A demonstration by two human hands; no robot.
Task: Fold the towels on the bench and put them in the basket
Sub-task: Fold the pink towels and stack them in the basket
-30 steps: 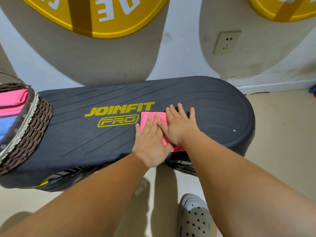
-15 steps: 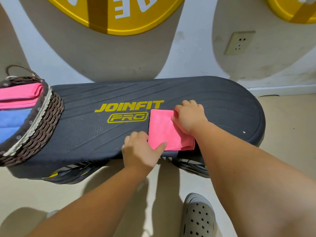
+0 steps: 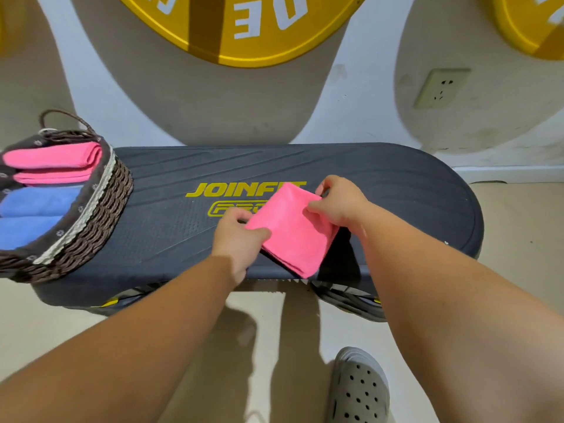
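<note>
Head view: left hand [image 3: 236, 238] and right hand [image 3: 343, 203] pinch the pink towel [image 3: 294, 232].

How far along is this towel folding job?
Nearly finished, it seems. Done: folded pink towels and blue towels already lie in the wicker basket. In hand: the left hand and right hand both pinch one folded pink towel, apparently raised off the bench. Left: setting it into the basket; no other loose towel shows on the bench.
</note>
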